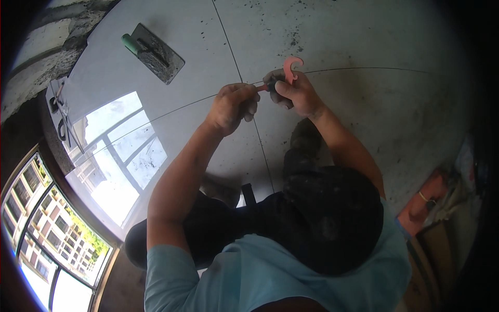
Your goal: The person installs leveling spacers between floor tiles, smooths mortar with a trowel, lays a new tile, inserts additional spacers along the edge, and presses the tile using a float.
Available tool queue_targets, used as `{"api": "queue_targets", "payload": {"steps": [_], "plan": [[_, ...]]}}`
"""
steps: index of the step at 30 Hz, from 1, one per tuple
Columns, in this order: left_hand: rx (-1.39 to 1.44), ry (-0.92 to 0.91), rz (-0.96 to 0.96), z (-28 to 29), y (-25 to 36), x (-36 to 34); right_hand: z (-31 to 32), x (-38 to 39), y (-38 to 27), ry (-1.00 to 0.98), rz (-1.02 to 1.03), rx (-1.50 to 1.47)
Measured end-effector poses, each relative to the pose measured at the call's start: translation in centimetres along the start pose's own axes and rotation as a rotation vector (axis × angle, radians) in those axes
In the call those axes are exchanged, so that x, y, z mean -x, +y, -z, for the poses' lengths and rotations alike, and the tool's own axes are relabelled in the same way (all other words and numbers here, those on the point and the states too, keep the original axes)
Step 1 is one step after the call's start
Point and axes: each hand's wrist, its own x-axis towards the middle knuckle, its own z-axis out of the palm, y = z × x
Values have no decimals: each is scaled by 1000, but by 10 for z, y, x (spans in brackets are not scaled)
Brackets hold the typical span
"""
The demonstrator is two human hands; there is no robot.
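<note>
Hook, pink, over tiled floor, clamped in fingers of right hand; fingers of left hand pinch red stub, probably bracing both ends steady, though join is unclear.

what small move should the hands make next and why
Perhaps the left hand should gently twist the red piece while the right hand holds firm, since the piece bridges the gap between them and the right hand also carries a pink hook.

Grey tiled floor, glossy, dark joint lines crossing. Upper left of frame: flat trowel, green handle. Far left: black-handled tools. Top middle: dark specks.
</note>
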Motion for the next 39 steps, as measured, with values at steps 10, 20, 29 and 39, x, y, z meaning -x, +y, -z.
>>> {"api": "queue_targets", "payload": {"steps": [10, 20, 29, 39], "plan": [[98, 0, 114, -12, 1, 3, -2, 7, -19, -35, 122, 214], [77, -45, 103, -20, 7, 3, 1, 15, -23, 22, 341, 559], [-472, 176, -497, -17, -14, 1, -24, 7, -9, 185, 229, 194], [-785, 329, -629, 10, -29, -3, -32, 0, -22, 162, 127, 255]]}}
